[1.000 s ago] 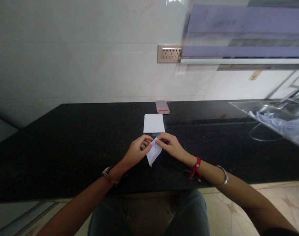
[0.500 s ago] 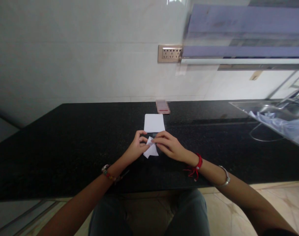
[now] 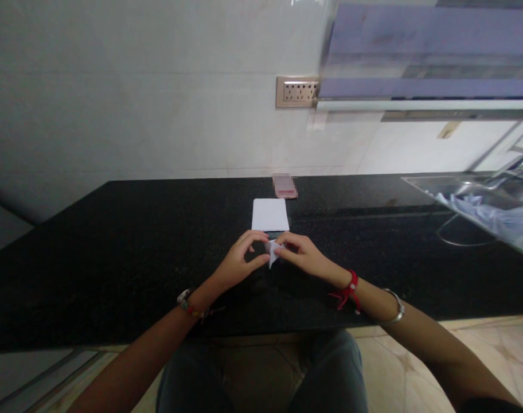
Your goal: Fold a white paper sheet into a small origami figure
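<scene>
Paper (image 3: pixel 272 252), now smaller, is pinched by left hand (image 3: pixel 239 263) and right hand (image 3: pixel 303 256) over counter (image 3: pixel 115 241).

The left hand (image 3: pixel 238 264) and right hand (image 3: pixel 302 255) meet on a paper (image 3: pixel 272 251) in the middle of the counter (image 3: pixel 115 241). From there, a white sheet (image 3: pixel 270 214) lies just beside at 12 o'clock. A small pink thing (image 3: pixel 284 186) lies behind it, against the wall (image 3: pixel 158 115). From 7 to 11 o'clock, bare counter runs wide to its left end. At 3 o'clock it is bare up to a wire loop (image 3: pixel 455 238). Past that, at 2 o'clock, a sink (image 3: pixel 459 186) holds a cloth (image 3: pixel 494 215). At 1 o'clock a shelf (image 3: pixel 425 57) overhangs, high up. At 6 o'clock the counter edge is near.
</scene>
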`<state>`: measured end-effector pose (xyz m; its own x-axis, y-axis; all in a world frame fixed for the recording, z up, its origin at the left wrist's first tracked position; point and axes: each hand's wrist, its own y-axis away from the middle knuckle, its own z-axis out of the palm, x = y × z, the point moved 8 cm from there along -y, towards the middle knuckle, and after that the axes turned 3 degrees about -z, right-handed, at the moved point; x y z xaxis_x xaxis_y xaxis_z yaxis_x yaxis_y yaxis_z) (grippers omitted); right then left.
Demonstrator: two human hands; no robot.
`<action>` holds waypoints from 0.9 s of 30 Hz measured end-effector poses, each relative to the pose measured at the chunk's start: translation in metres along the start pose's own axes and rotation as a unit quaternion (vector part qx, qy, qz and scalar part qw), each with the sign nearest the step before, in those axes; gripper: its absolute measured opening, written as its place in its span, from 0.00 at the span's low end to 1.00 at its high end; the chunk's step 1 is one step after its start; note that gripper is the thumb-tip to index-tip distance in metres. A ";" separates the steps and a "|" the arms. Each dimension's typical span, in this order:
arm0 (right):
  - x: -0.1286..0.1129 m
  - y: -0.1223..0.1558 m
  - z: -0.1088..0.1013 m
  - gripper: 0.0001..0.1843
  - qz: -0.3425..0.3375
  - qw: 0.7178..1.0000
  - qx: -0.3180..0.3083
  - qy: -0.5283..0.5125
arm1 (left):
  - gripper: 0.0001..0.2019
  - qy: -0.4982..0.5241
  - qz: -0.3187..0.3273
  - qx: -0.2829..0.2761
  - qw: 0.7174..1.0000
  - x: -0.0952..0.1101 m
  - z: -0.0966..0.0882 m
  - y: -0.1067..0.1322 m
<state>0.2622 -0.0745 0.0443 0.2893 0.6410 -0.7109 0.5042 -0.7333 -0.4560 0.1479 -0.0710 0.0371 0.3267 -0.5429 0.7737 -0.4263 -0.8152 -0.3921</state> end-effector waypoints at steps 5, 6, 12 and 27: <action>0.015 0.000 0.001 0.08 0.047 0.992 0.028 -0.115 | 0.09 -0.082 0.000 0.039 0.996 0.004 -0.001 0.005; 0.016 0.001 0.002 0.08 0.054 0.992 0.031 -0.114 | 0.10 -0.090 0.006 0.046 0.995 0.005 0.000 0.006; 0.017 0.003 0.005 0.12 0.082 0.993 0.039 -0.072 | 0.11 -0.169 0.038 0.098 0.980 0.011 -0.001 0.011; -0.001 -0.001 0.002 0.09 0.018 0.998 0.055 0.037 | 0.01 -0.250 0.152 0.139 0.946 0.031 0.001 0.014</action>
<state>0.2598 -0.0745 0.0443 0.3676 0.6259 -0.6878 0.4006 -0.7740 -0.4903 0.1532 -0.0997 0.0552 0.6124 -0.7315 0.2999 -0.3486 -0.5903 -0.7281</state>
